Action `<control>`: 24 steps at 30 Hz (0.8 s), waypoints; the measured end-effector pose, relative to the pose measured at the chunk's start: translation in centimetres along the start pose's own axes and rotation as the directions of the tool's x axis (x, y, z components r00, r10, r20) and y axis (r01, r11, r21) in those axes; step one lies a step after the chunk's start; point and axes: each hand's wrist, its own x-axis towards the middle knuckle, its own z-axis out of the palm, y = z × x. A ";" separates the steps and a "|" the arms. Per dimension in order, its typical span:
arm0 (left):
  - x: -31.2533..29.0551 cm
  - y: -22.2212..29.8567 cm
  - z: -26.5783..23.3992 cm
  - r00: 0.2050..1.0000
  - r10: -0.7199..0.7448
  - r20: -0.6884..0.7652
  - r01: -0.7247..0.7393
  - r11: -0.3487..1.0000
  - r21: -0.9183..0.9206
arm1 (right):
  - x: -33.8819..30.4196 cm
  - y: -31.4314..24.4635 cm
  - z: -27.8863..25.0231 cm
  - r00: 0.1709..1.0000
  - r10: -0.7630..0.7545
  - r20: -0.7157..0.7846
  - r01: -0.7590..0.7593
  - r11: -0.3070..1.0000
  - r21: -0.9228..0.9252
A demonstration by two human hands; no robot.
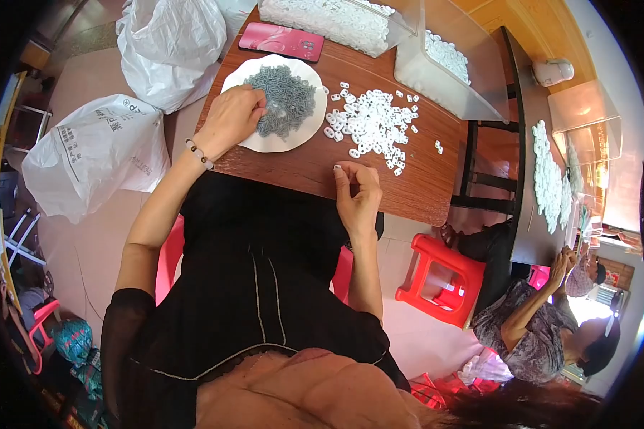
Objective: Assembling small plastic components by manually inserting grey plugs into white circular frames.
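Observation:
My left hand (pixel 235 120) reaches over the left side of a white plate (pixel 306 132) with a wavy rim. Its fingers are closed at the edge of a heap of small grey pieces (pixel 288 96), thin and spring- or screw-like. What they pinch, if anything, is hidden. My right hand (pixel 358 191) rests at the table's near edge with curled fingers and the thumb pressed to them; I cannot make out what is inside. Just beyond it lies a loose pile of small white plastic pieces with holes (pixel 378 125).
A pink phone (pixel 282 41) lies behind the plate on the brown table (pixel 293 171). Clear bins (pixel 444 86) of white pieces stand at the back. White sacks (pixel 96 154) are on the left floor. At right are a red stool (pixel 444 275) and another person (pixel 537 322) working at a dark table.

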 end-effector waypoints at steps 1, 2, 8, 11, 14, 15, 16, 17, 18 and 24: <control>0.0 0.1 0.0 1.000 -0.001 -0.007 0.001 1.000 -0.006 | 0.2 -0.1 -0.1 1.000 -0.002 -0.004 0.002 1.000 -0.011; 0.0 0.1 0.0 1.000 -0.004 -0.007 0.004 1.000 -0.005 | 0.3 -0.2 -0.2 1.000 -0.002 -0.001 0.002 1.000 -0.009; 0.2 0.3 -0.1 0.990 -0.132 -0.046 0.114 0.955 -0.276 | 1.1 -0.4 -0.3 1.000 -0.006 0.019 0.007 1.000 -0.015; 0.2 -0.4 0.3 0.976 -0.220 0.002 0.184 0.812 -0.553 | 2.0 -0.6 -0.1 0.997 -0.071 0.036 0.071 0.997 0.005; 0.1 0.7 0.0 0.948 -0.287 0.137 0.263 0.463 -0.846 | 3.3 -1.4 0.6 0.996 -0.054 0.065 0.049 0.995 0.082; 0.0 0.8 0.0 0.938 -0.296 0.182 0.290 0.380 -0.878 | 3.8 -1.5 0.9 0.995 -0.055 0.085 0.043 0.989 0.138; -0.1 0.9 0.1 0.926 -0.301 0.226 0.316 0.293 -0.902 | 4.4 -1.9 1.3 0.995 -0.059 0.085 0.047 0.989 0.141; -0.3 1.1 0.0 0.927 -0.303 0.223 0.313 0.294 -0.903 | 5.0 -2.4 1.7 0.991 -0.052 0.119 0.035 0.990 0.140; -0.5 1.3 0.0 0.928 -0.294 0.231 0.314 0.279 -0.907 | 5.6 -2.6 2.2 0.987 -0.045 0.152 0.024 0.990 0.138; -1.1 1.9 -0.5 0.927 -0.268 0.263 0.321 0.198 -0.926 | 7.6 -2.6 5.9 0.982 0.040 0.187 -0.111 0.917 0.384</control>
